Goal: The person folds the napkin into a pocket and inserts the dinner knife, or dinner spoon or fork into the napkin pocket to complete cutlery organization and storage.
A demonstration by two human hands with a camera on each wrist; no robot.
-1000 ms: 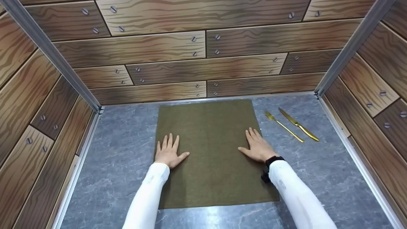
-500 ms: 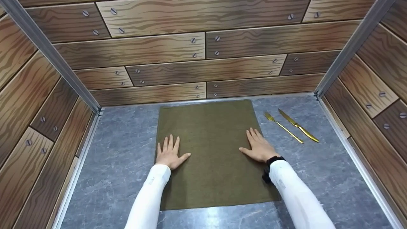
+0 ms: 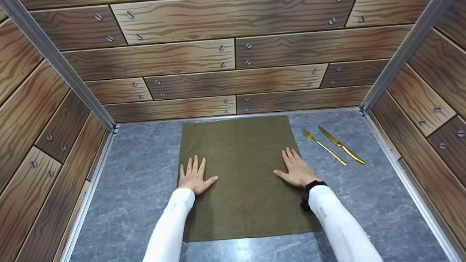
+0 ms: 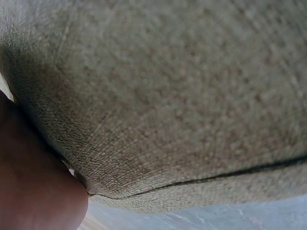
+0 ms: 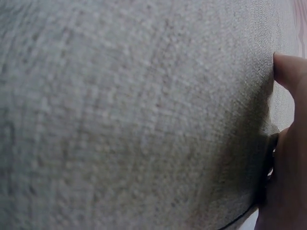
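Observation:
An olive-green cloth placemat (image 3: 244, 145) lies spread flat on the grey marbled table. My left hand (image 3: 193, 179) rests on its left edge, palm down, fingers straight and spread, thumb pointing inward. On the right edge lies my right hand (image 3: 296, 170), also palm down with straight fingers and the thumb turned inward. Both wrist views are filled by the woven cloth up close. Part of the left hand (image 4: 38, 177) shows at the lower left of its wrist view, beside a stitched hem. The right hand (image 5: 290, 143) shows along the right side of its own.
A gold fork (image 3: 325, 147) and a gold knife (image 3: 341, 145) lie side by side, slanted, right of the cloth on the table (image 3: 123, 189). Wood-patterned walls (image 3: 189, 82) with metal corner rails (image 3: 397, 54) enclose the back and both sides.
The whole head view has shifted down very slightly. Both hands stay where they were on the cloth, and the fork and knife lie as before.

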